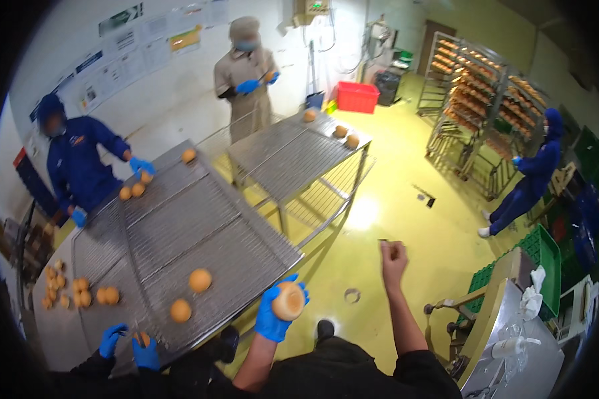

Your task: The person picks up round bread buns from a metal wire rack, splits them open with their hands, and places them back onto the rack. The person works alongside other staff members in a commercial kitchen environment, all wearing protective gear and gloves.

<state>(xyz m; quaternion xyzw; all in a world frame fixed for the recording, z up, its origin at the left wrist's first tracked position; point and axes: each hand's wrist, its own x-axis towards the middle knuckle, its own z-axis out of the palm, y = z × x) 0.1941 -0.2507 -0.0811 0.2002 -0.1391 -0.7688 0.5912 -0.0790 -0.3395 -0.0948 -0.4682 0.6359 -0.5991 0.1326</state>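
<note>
My left forearm point(255, 364), bare up to the wrist, angles forward and slightly inward, and my left hand point(267, 322), gloved in blue, is raised in front of me with its fingers curved into a holding grip. My right forearm point(406, 319) stretches farther forward, bare below a short dark sleeve point(424, 374). At its end my ungloved right hand point(394, 258) has its fingers folded inward, well apart from the left.
</note>
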